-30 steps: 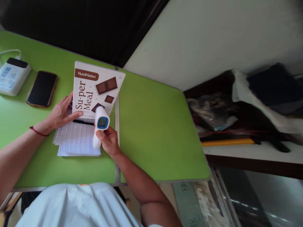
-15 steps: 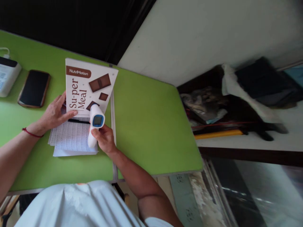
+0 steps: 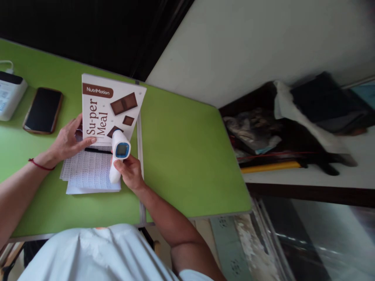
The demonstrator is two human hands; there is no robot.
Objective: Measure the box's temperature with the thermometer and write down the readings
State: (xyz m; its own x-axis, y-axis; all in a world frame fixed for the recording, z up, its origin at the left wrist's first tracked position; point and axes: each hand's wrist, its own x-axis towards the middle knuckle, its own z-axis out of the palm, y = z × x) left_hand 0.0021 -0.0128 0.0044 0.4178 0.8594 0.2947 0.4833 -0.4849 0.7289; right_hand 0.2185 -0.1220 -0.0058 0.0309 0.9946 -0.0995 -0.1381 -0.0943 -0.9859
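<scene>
A white box [image 3: 99, 86] with brown chocolate pictures and the words "NutriMotion Su-per Meal" stands tilted above some papers. My left hand [image 3: 68, 140] grips its lower left edge, thumb on the front and the other fingers partly hidden behind. In my right hand [image 3: 131, 171] is a white infrared thermometer [image 3: 118, 142] with a blue-framed screen, held by its handle. Its head is in front of the box's lower right part; whether they touch I cannot tell. Beneath lie printed papers [image 3: 90, 171] with a black pen [image 3: 98, 150] across their top.
A smartphone [image 3: 43, 109] lies on the green table [image 3: 187, 156] at the left, beside a white device [image 3: 11, 95] with a cable. A seam runs down the table. On the right, a shelf [image 3: 307, 179] holds cloths [image 3: 328, 101] and a yellow bar [image 3: 269, 167].
Hardly anything differs. The whole view has shifted by a few pixels, while both hands keep the box and the thermometer in the same places.
</scene>
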